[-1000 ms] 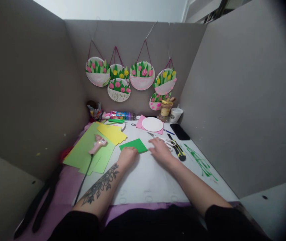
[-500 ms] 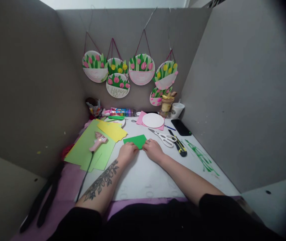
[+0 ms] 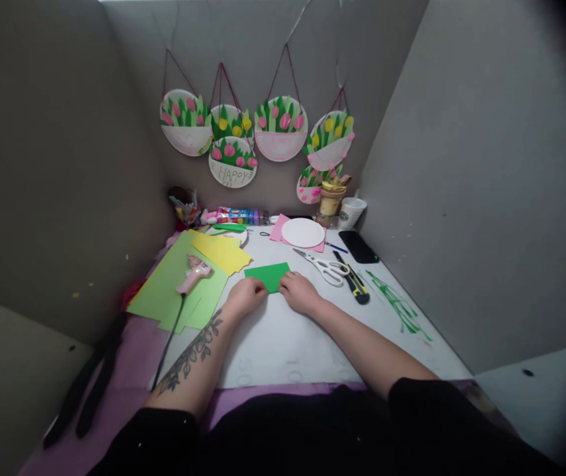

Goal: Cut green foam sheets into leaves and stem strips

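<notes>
A small rectangle of green paper [image 3: 267, 275] lies on the white table in front of me; whether it is folded I cannot tell. My left hand [image 3: 248, 295] is closed at its lower left corner, fingers curled on the edge. At the right end my right hand [image 3: 299, 291] grips the paper with fingers and thumb together. White-handled scissors [image 3: 323, 267] rest just beyond my right hand, beside a black and yellow utility knife [image 3: 353, 279]. To the left, a pink glue gun [image 3: 194, 274] lies on light green sheets [image 3: 157, 301], near yellow paper [image 3: 221, 252].
Thin green paper strips [image 3: 399, 305] and a black phone [image 3: 358, 246] lie on the right. A white paper plate [image 3: 303, 233] sits on pink paper at the back, near a white cup [image 3: 351, 213]. Plate baskets with paper tulips [image 3: 281, 129] hang on the grey back panel.
My hands have shifted slightly apart along the green paper, the left one moving outward, so more of the paper shows. The camera view has tilted a little downward.
</notes>
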`<state>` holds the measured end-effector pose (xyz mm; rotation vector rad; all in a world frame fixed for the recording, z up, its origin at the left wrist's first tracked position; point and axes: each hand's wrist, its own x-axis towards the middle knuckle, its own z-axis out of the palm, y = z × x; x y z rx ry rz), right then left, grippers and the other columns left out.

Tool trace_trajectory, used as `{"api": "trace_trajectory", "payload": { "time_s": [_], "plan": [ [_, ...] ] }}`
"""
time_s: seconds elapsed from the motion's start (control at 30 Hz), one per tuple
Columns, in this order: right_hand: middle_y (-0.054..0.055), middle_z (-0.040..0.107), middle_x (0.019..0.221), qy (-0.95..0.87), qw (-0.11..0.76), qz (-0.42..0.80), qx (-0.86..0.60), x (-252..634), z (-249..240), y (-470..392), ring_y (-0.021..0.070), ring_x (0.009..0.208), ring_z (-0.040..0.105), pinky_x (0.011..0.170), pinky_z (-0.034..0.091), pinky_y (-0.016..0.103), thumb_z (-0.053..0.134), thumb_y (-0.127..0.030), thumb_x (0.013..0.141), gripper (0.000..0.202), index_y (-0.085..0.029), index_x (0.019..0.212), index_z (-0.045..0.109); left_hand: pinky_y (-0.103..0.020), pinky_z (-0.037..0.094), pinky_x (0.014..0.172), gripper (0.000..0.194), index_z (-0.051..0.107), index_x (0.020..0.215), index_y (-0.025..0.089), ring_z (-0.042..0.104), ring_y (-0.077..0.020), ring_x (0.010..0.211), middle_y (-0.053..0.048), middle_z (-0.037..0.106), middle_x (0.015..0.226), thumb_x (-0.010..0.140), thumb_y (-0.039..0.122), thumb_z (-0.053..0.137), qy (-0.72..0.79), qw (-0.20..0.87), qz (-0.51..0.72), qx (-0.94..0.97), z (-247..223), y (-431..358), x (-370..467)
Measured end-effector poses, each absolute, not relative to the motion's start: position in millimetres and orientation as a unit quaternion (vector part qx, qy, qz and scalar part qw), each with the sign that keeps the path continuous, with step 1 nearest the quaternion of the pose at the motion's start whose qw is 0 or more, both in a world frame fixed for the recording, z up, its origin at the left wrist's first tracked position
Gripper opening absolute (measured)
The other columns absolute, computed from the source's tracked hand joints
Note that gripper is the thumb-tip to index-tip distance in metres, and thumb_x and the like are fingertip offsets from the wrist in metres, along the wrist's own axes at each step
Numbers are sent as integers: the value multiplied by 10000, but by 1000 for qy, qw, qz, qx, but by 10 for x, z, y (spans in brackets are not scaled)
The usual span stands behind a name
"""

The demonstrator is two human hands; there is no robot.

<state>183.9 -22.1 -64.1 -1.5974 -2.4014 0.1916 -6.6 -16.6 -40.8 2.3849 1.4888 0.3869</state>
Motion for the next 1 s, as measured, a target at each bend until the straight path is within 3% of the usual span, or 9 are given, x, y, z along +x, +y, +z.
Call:
{"api": "trace_trajectory", "payload": {
  "time_s": [0.33,0.73,0.83,1.0],
  "plan": [
    [93,623,907,-817,104,58,-564,2109,-606,-199,206,891,529,818,352,297,479,-154,889,167,-166,855,642,-259,435,684,175,654,793,183,598,-180,766,-57,680,838,800,177,479,517,139,88,840,-422,-119,-290],
    [58,640,879,-822,141,77,-547,1879,-700,-180,203,878,524,785,347,297,478,-203,886,150,-193,849,623,-306,448,760,185,632,787,173,592,-205,810,-77,641,815,854,201,462,504,113,124,847,-517,-152,-64],
    [59,625,873,-792,204,96,-568,1989,-689,-92,195,866,520,782,360,287,459,-207,884,151,-187,844,603,-321,446,801,192,629,815,171,581,-210,847,-83,641,856,874,238,459,528,97,211,817,-473,-112,-139],
    [97,573,872,-535,438,0,-723,2470,-509,59,218,836,494,770,383,315,285,-257,938,276,-182,878,544,-327,448,852,245,606,930,162,570,-203,931,-94,641,955,917,278,390,579,78,431,688,-356,-29,-280]
  ]
}}
